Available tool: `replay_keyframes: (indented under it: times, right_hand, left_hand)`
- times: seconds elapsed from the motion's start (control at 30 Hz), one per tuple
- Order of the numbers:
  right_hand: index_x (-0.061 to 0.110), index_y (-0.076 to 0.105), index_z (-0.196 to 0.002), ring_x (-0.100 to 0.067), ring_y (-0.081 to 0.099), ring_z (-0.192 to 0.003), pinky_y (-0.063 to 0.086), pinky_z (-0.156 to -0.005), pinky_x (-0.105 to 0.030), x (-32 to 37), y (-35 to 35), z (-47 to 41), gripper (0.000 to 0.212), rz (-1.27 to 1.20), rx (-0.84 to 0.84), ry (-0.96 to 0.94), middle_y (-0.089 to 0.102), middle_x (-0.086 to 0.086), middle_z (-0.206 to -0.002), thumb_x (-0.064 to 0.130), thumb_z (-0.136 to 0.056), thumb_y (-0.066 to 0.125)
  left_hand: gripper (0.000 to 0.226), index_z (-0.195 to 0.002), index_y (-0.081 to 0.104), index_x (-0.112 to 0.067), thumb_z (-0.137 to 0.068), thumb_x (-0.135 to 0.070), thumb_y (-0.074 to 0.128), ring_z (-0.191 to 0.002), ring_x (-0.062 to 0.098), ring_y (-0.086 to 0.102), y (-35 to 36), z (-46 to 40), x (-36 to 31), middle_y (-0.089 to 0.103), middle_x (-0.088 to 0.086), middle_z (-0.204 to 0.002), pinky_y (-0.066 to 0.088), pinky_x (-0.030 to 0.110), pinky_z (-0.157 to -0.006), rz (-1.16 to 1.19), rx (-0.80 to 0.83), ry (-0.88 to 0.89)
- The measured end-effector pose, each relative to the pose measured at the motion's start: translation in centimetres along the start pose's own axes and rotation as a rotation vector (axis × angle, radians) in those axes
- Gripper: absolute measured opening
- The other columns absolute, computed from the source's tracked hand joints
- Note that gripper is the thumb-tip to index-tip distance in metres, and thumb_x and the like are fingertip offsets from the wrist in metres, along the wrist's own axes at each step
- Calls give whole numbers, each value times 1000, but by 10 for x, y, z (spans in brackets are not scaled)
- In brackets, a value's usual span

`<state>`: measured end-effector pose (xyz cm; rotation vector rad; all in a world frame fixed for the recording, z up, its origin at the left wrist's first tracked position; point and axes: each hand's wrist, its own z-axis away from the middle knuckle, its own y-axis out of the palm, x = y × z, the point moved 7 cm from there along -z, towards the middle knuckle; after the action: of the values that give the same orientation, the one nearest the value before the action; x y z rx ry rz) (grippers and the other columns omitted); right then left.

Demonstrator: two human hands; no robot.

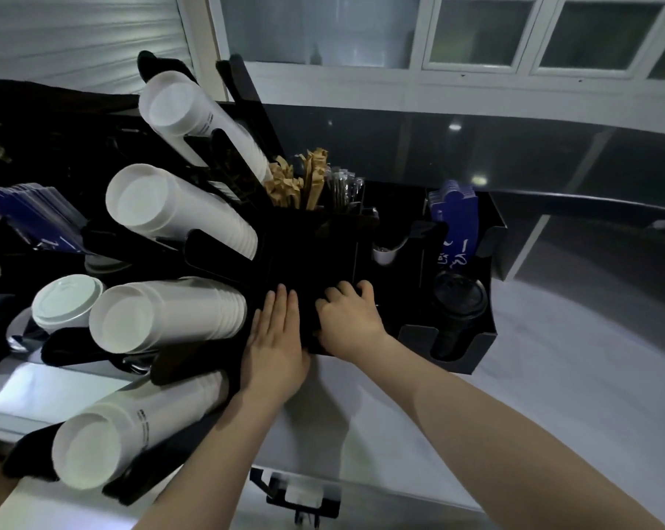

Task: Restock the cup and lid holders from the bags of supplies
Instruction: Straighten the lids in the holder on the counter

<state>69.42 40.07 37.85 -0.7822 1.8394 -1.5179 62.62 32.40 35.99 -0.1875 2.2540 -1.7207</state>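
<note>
A black cup and lid holder stands on the pale counter. Stacks of white paper cups lie in its slanted tubes on the left: one at the top, one below it, a third lower and one nearest me. My left hand rests flat on the holder's dark front, fingers straight. Beside it, my right hand curls its fingers over the holder's front edge. Black lids fill a slot at the right.
White lids are stacked at the left. Brown stirrers and wrapped straws stand in the middle compartments. Blue sleeves sit at the back right. A dark glossy ledge runs behind, under windows.
</note>
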Motion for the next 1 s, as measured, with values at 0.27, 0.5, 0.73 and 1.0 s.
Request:
replay_keyframes:
  times: [0.27,0.5,0.73,1.0]
  right_hand:
    - [19,67,-114,-20,51,-118,29,-97,-41,-47,-29,48,31,-205,-228,34,63,2,-120,34,-87,59]
    - [21,67,-113,-21,51,-118,31,-96,-39,-109,-40,91,31,-251,-282,218,62,4,-120,28,-83,65]
    - [25,52,-130,-28,37,-131,31,-102,-39,-167,-40,120,58,-243,-246,385,43,-3,-141,38,-77,71]
    - [30,23,-146,-34,33,-130,31,-103,-46,-181,-26,112,87,-180,-66,439,40,-8,-142,48,-75,70]
  left_hand:
    - [82,-152,-7,-16,-92,-27,49,-146,16,-12,-2,-14,-35,-9,4,-160,-14,28,-112,99,10,99]
    - [80,-152,-6,-19,-94,-32,48,-146,14,-11,3,-24,-86,-8,0,-160,-13,28,-112,135,15,206]
    - [80,-152,-4,-21,-93,-31,50,-146,14,-9,11,-26,-121,-6,-1,-160,-11,30,-113,154,28,237]
    - [78,-152,-1,-23,-93,-30,50,-147,14,-7,12,-12,-122,-4,0,-161,-9,30,-114,157,20,171]
